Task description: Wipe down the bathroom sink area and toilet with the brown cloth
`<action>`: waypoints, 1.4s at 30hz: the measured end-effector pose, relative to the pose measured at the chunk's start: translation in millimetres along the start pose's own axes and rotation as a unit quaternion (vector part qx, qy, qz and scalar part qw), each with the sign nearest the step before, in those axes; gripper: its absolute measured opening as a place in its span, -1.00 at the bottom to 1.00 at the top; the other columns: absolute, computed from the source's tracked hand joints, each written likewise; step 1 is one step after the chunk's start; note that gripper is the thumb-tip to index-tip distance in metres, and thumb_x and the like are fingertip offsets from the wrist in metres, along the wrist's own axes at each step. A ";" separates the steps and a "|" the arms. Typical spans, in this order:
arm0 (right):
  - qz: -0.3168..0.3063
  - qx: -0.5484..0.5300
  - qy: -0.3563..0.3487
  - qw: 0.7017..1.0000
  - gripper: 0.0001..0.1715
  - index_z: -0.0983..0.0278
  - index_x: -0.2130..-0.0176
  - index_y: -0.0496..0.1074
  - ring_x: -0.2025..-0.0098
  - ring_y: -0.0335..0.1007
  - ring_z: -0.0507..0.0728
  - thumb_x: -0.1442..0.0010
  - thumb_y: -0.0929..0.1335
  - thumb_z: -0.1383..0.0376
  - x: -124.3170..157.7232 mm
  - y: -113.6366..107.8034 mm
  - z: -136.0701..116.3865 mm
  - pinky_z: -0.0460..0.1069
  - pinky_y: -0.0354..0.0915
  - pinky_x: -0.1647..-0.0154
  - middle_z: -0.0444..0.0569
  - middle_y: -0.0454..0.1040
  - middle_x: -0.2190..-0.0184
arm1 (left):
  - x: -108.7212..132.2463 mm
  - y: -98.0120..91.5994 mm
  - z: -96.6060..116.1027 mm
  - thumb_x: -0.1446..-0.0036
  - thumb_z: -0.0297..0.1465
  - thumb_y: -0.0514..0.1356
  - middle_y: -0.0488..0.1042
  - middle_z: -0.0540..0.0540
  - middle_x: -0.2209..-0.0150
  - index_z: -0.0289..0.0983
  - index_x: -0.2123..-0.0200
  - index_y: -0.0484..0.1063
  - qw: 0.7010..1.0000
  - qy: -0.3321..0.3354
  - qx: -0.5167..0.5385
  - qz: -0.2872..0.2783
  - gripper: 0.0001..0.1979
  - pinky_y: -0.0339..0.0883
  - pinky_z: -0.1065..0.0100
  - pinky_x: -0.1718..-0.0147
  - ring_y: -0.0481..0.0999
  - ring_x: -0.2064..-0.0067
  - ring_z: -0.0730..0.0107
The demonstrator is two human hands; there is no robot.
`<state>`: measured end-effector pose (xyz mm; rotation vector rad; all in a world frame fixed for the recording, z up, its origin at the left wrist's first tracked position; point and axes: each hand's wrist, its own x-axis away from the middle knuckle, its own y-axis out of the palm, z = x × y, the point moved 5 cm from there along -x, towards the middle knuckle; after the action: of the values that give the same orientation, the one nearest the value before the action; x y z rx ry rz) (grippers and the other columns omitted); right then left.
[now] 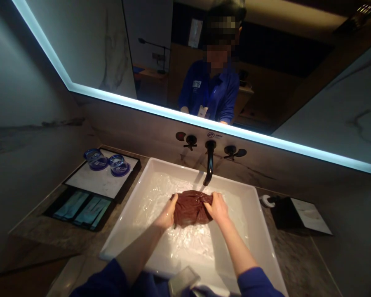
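A wet, dark brown-red cloth [192, 208] is stretched between my two hands over the white sink [262, 231]. My left hand [169, 211] grips its left edge with the thumb on top. On the opposite edge, my right hand [218, 206] is closed, thumb pressed onto the fabric. Rippling water [191, 243] fills the bottom of the basin, and part of it is hidden behind the cloth. Just behind the cloth, the black spout [209, 165] curves down from the wall.
Black tap handles [191, 141] flank the spout under a lit mirror [154, 108]. On the left counter, two glasses [119, 163] stand on a tray [94, 181], with a black holder of teal packets [82, 208] in front. A black-and-white box [297, 214] sits at right.
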<state>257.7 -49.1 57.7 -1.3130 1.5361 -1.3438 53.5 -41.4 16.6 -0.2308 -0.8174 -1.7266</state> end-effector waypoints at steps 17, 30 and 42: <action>-0.169 0.069 -0.195 0.964 -0.05 0.22 -0.41 -0.15 -0.44 -0.46 0.41 -0.23 0.26 -0.04 29.3 81.5 -26.6 0.53 -0.31 -0.27 0.19 -0.39 -0.42 | -22.0 5.6 10.9 -0.03 -0.42 0.26 0.15 -0.26 -0.33 -0.26 -0.16 0.35 0.716 0.234 -0.654 -0.075 -0.43 -0.38 -0.30 -0.29 -0.09 -0.39 -0.10; -0.203 0.082 -0.225 0.950 -0.03 0.20 -0.41 -0.24 -0.45 -0.56 0.31 -0.22 0.28 0.03 14.7 86.4 0.5 0.39 -0.33 -0.37 0.06 -0.43 -0.43 | -40.4 -46.4 23.9 -0.03 0.04 0.21 -0.13 -0.12 -0.41 -0.06 -0.34 0.04 0.616 0.181 -0.767 -0.013 -0.15 -0.47 -0.45 -0.21 -0.32 -0.41 -0.26; -0.163 0.214 -0.068 0.961 -0.25 0.37 -0.33 0.12 -0.38 -0.10 0.43 -0.24 0.27 0.16 30.1 17.8 100.5 0.43 -0.08 -0.26 0.34 0.07 -0.32 | -26.4 -40.1 38.1 -0.07 -0.25 0.30 0.16 -0.36 -0.30 -0.30 -0.20 0.30 0.614 0.174 -0.770 -0.012 -0.37 -0.10 -0.19 -0.28 -0.02 -0.36 -0.20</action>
<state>340.8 -105.2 21.9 -1.3759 0.8907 -1.6388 16.0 6.9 14.3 -0.9642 1.1822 -1.9481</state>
